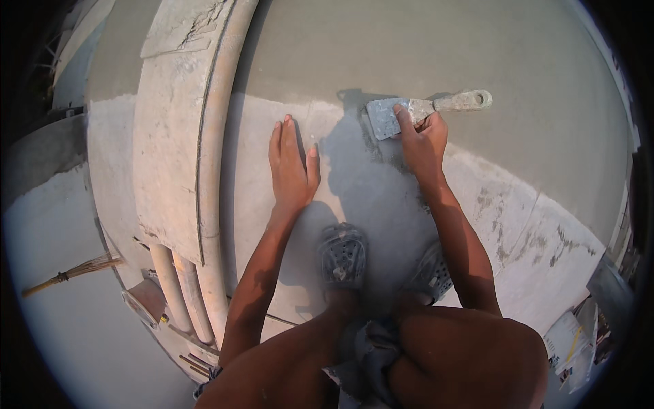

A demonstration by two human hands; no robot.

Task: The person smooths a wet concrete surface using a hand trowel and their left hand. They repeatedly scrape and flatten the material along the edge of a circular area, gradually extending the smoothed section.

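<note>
My right hand grips a putty knife by its blade and neck, the thumb lying over the metal. Its worn, cement-crusted handle points to the right, while the wide grey blade faces left, close to the surface. Whether the blade's edge touches the surface I cannot tell. My left hand lies flat with its fingers stretched out on the pale dry part of the concrete surface, holding nothing. Darker, damp-looking cement covers the far part, meeting the pale area along an uneven line.
My feet in dark clogs stand on the surface. Along the left runs a raised concrete ledge with a rounded edge. Beyond it, lower down, are pipes and a stick broom. Crumpled bags lie at the lower right.
</note>
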